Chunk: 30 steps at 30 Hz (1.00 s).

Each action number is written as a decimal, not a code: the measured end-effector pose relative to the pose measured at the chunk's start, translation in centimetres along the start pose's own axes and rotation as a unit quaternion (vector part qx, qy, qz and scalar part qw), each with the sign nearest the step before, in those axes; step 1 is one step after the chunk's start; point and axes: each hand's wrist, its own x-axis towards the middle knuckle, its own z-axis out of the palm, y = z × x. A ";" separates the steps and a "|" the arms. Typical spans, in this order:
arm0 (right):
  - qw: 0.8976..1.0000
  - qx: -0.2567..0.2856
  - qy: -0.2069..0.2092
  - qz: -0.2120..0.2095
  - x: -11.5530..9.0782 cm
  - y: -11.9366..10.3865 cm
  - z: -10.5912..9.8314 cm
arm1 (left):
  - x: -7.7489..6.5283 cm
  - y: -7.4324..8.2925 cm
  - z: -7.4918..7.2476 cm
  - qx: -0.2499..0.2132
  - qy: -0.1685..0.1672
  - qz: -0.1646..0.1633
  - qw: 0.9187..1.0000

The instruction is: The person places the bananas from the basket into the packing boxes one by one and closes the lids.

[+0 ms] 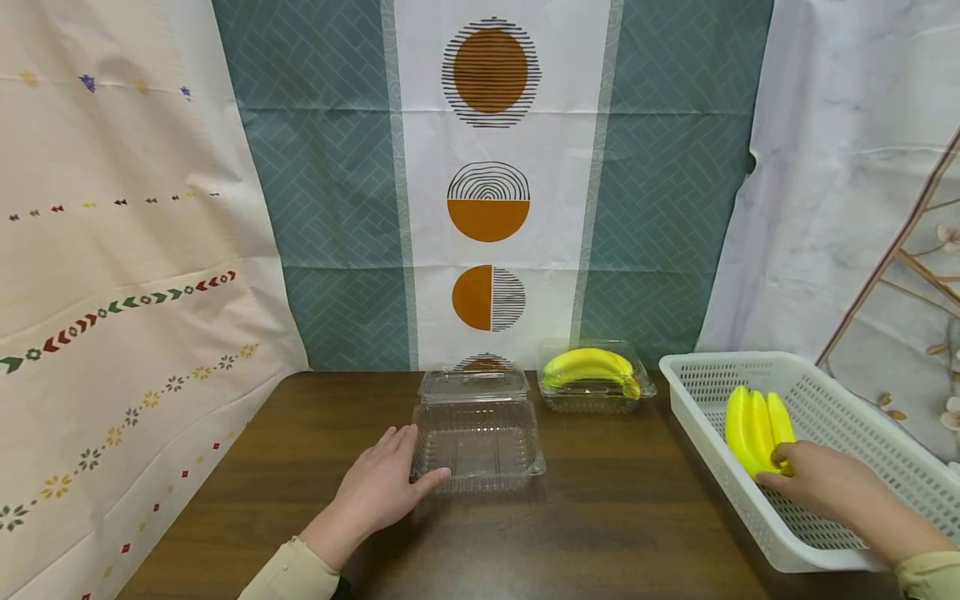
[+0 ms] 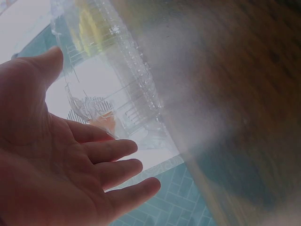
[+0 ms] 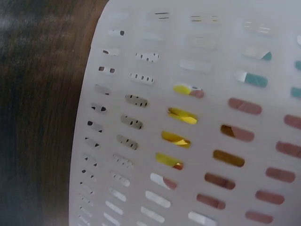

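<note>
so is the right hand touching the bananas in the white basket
Touching: the head view shows it plainly, with the right hand gripping the near end of the bananas.

Banana bunch: saturated yellow throughout. Single banana: yellow, greenish at its left end. Both boxes, near and far: colourless, transparent. Basket: white, slotted lattice. Counter: dark brown, wood grain. Back hanging: teal side panels, pale block lines; white centre, orange-brown discs and half-discs, black line-work. Left cloth: cream, rows of small red, green, yellow motifs. Right cloth: whitish, grey mottling, brown branches. Sleeves: pale beige.
</note>
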 end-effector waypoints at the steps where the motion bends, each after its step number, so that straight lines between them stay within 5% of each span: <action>1: 1.000 0.002 0.002 -0.003 0.0 0.1 0.0 | 0.0 0.0 0.0 0.000 0.000 0.000 1.000; 20: 0.995 0.091 0.024 0.012 -0.6 1.1 -0.2 | 0.0 0.0 0.0 0.001 0.002 -0.001 1.000; 30: 0.991 0.130 -0.001 0.002 -0.7 1.6 -0.4 | -0.1 0.1 0.0 0.000 0.005 0.002 1.000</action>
